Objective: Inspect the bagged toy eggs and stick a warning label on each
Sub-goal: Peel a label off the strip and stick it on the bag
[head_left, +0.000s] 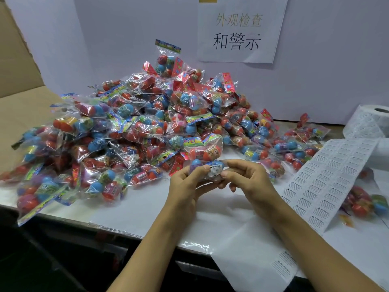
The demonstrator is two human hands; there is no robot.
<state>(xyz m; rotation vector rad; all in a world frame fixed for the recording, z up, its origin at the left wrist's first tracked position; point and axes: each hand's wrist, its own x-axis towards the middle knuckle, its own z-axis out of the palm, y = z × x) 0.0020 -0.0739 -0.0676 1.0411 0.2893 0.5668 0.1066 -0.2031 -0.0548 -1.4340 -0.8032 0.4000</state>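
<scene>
White table (147, 209) bears a heap of bagged eggs (134, 127), a label strip (328, 182), a label roll (368, 123).

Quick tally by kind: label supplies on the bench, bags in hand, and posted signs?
White roll of warning labels, at the right edge: 1
Unrolled white strip of printed warning labels: 1
Clear plastic bag of coloured toy eggs, gripped by left hand and right hand: 1
White paper sign with Chinese characters: 1
Total: 4

Even bright light, cellophane glare, edge warping
</scene>
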